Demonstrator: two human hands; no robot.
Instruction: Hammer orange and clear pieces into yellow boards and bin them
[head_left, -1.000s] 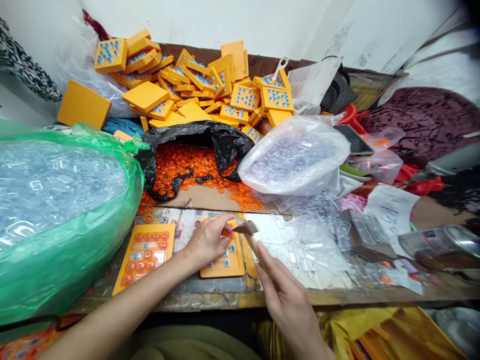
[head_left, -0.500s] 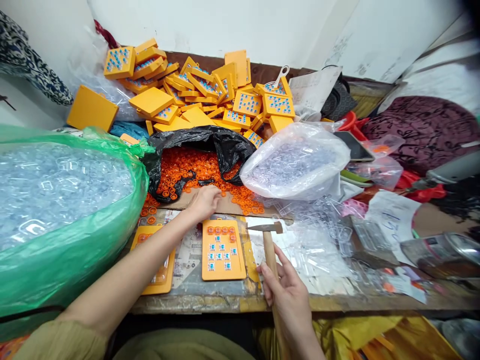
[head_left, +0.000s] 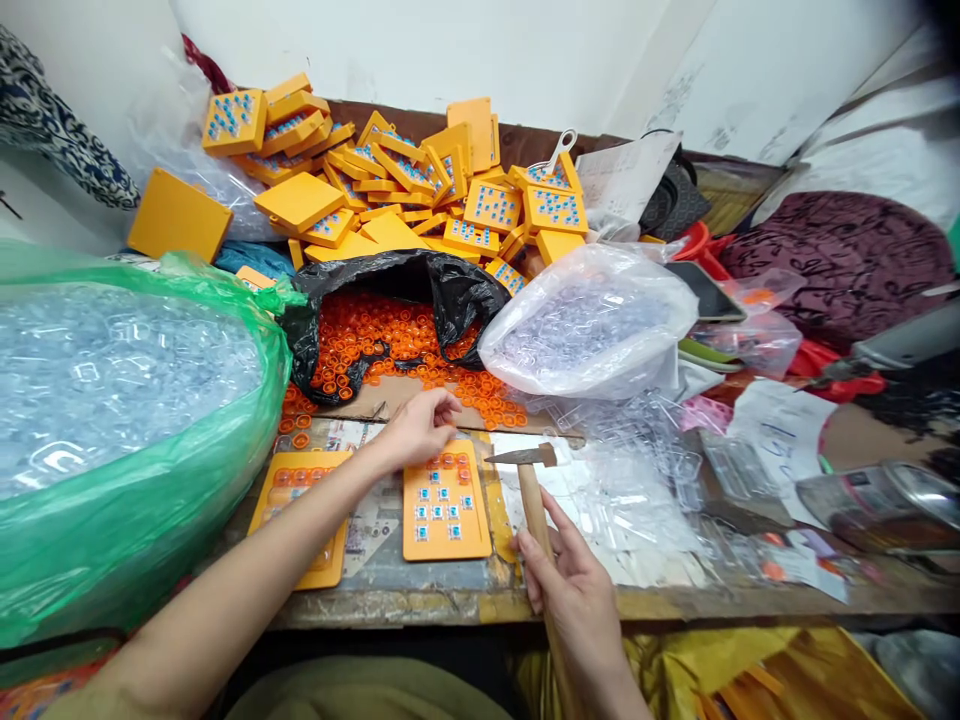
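My left hand (head_left: 421, 428) hovers at the top edge of an orange-yellow panel (head_left: 448, 535), its fingers curled together; what they hold, if anything, is hidden. Blue pieces and several orange caps sit on that panel. My right hand (head_left: 571, 575) is wrapped round the wooden handle of a hammer (head_left: 532, 500), whose metal head is just right of the panel. Partly under my left forearm lies a second panel (head_left: 330, 570) with orange caps. Loose orange caps (head_left: 495, 400) spill from a black bag (head_left: 465, 290) beyond my left hand.
A green bag (head_left: 255, 450) of clear parts fills the left side. An open white bag (head_left: 652, 350) of clear pieces stands right of centre, with loose clear parts (head_left: 637, 470) before it. Yellow panels (head_left: 300, 203) are heaped at the back. A metal can (head_left: 877, 500) lies at right.
My left hand has moved right and nearer, from the loose orange caps to the top of the panel. My right hand still holds the hammer, nearly unmoved.
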